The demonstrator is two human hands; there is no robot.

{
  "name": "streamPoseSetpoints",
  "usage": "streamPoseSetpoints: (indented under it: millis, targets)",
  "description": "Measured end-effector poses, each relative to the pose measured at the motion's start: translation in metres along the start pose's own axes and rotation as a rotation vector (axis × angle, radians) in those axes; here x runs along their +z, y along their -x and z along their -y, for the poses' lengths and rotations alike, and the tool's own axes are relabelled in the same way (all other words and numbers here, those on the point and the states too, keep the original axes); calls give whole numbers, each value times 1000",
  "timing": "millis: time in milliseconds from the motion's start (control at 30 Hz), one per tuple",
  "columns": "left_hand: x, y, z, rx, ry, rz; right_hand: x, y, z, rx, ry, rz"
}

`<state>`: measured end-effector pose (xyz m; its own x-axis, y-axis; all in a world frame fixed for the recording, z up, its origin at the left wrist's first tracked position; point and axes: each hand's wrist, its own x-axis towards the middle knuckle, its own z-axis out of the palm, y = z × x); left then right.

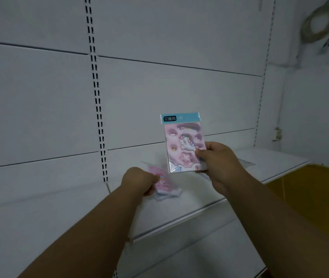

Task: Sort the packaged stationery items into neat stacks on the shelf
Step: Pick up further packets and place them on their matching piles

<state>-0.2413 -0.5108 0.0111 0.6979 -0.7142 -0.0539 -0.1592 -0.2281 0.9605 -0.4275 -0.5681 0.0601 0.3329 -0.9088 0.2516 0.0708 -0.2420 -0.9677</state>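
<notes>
My right hand (218, 161) holds a pink unicorn sticker pack (183, 145) upright above the white shelf (179, 209), thumb pinched on its front lower right. The pack has a light blue header card on top. My left hand (139, 182) grips a small stack of similar pink packs (165, 187) that lies on or just over the shelf surface; the stack is blurred and partly hidden by my fingers. Another flat clear packet (246, 162) lies on the shelf behind my right hand.
White back panels with slotted uprights (97, 101) rise behind the shelf. A yellow box or surface (312, 193) sits to the lower right beyond the shelf end. A coiled cable (318, 23) hangs on the wall at upper right. A lower shelf edge (199, 255) runs below.
</notes>
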Motion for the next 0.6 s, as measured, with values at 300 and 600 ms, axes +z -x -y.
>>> streamPoseSetpoints:
  millis: [300,600]
  targets:
    - [6,-17,-8,230,-784,-145,7,-53,-32,45,-2,86]
    - [59,-22,-69,328,125,-53,-39,-75,-34,-54,192,112]
